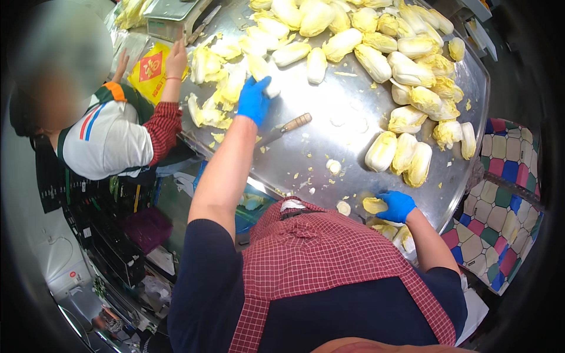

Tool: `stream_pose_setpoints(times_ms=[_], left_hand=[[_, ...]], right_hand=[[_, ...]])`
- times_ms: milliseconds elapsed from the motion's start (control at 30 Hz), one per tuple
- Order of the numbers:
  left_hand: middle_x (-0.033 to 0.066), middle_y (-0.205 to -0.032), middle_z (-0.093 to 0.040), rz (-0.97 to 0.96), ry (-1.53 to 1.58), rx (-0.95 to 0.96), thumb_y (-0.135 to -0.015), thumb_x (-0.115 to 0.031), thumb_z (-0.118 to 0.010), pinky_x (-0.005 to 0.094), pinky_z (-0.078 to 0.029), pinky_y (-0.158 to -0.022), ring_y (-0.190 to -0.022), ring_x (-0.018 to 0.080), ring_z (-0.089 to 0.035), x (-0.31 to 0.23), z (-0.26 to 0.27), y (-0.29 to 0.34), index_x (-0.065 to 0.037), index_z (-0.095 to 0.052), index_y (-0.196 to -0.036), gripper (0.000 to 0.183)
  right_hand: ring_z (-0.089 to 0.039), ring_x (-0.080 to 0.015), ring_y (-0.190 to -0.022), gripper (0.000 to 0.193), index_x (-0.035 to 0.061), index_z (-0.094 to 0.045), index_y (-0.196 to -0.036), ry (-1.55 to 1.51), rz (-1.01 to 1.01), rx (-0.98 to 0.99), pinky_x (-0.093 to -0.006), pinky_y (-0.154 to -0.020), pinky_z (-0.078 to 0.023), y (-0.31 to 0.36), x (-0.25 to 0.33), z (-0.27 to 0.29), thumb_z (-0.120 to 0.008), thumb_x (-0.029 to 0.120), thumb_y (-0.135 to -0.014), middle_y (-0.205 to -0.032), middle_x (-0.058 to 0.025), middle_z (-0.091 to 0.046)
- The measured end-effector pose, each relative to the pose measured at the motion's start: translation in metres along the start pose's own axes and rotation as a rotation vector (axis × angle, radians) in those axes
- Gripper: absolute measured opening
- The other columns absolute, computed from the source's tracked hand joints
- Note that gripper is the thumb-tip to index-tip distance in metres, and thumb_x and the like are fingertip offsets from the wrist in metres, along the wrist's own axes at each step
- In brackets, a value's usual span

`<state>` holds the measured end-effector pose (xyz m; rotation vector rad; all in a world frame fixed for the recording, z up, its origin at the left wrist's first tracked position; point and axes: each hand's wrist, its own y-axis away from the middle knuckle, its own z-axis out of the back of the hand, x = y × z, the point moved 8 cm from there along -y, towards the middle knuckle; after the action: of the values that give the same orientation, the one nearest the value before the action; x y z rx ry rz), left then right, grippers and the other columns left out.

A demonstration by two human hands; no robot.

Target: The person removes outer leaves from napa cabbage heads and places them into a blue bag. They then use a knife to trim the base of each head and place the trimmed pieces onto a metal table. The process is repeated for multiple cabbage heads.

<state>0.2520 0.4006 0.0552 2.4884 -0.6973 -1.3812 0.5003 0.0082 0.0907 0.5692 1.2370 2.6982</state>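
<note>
My left hand point(253, 103), in a blue glove, reaches far over the metal table with its fingers closed on a small napa cabbage point(258, 66), partly hidden by the glove. Loose yellow leaves point(220, 97) lie beside it to the left. A knife with a wooden handle point(296, 122) rests on the table to the right of my left wrist. Close to the near edge, my right hand point(396, 206), also gloved in blue, grips a yellow cabbage leaf point(374, 205). Below that hand, more cabbage pieces point(404, 239) are partly hidden by my apron.
Many whole napa cabbages point(412, 70) are heaped at the far and right sides of the metal table point(329, 129). Cut stem ends point(333, 167) and scraps lie nearer me. At left, a co-worker handles a yellow bag point(152, 70) beside a scale point(168, 23). Patterned cloth point(500, 206) hangs at right.
</note>
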Motion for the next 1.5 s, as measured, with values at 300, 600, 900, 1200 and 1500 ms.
stream_pose_setpoints(times_ms=[300, 600, 900, 1200, 1500], left_hand=[[0.0102, -0.117, -0.051, -0.098, -0.453, -0.122, -0.086, -0.018, -0.06, 0.0354, -0.048, -0.084, -0.104, 0.0216, -0.052, -0.009, -0.041, -0.037, -0.004, -0.042, -0.132, 0.052], [0.0126, -0.122, -0.051, -0.266, -1.024, 0.342, -0.08, -0.013, -0.067, 0.0346, -0.046, -0.087, -0.104, 0.0229, -0.054, 0.096, -0.049, 0.131, -0.009, -0.048, -0.131, 0.055], [0.0131, -0.124, -0.055, -0.586, -1.358, 0.37, -0.063, -0.021, -0.077, 0.0449, -0.039, -0.1, -0.114, 0.035, -0.052, 0.03, -0.015, 0.218, -0.011, -0.053, -0.122, 0.065], [0.0114, -0.117, -0.058, -0.183, -0.544, -0.353, -0.063, -0.021, -0.085, 0.0344, -0.048, -0.09, -0.108, 0.022, -0.056, 0.034, 0.174, 0.308, -0.002, -0.047, -0.126, 0.076], [0.0126, -0.118, -0.057, -0.165, -0.201, -0.573, -0.062, -0.014, -0.084, 0.0341, -0.049, -0.089, -0.106, 0.0213, -0.057, 0.077, 0.238, 0.356, 0.002, -0.046, -0.126, 0.076]], right_hand=[[-0.049, -0.0372, -0.108, 0.072, 0.0072, -0.04, -0.135, -0.238, -0.079, -0.889, -0.0419, -0.088, -0.044, -0.026, 0.03, 0.092, -0.072, 0.032, -0.075, -0.122, -0.0203, -0.047], [-0.038, -0.0379, -0.123, 0.081, 0.0089, -0.039, -0.137, -0.248, -0.062, -0.996, -0.0454, -0.106, -0.031, -0.055, 0.024, 0.09, -0.076, 0.026, -0.067, -0.134, -0.0211, -0.039], [-0.045, -0.025, -0.123, 0.062, 0.0044, -0.039, -0.139, -1.209, 0.607, 0.001, -0.0373, -0.106, -0.033, -0.109, 0.198, 0.053, -0.062, 0.027, -0.085, -0.133, -0.0139, -0.048], [-0.061, -0.0333, -0.079, 0.025, 0.0102, -0.062, -0.1, 0.424, 0.609, -0.545, -0.0394, -0.071, -0.05, -0.182, 0.279, 0.082, -0.062, 0.014, -0.076, -0.092, -0.013, -0.064], [-0.06, -0.0167, -0.078, 0.027, 0.0011, -0.058, -0.109, -0.555, 0.589, 0.245, -0.0304, -0.069, -0.049, -0.115, 0.345, -0.047, -0.046, 0.022, -0.096, -0.086, -0.0096, -0.064]])
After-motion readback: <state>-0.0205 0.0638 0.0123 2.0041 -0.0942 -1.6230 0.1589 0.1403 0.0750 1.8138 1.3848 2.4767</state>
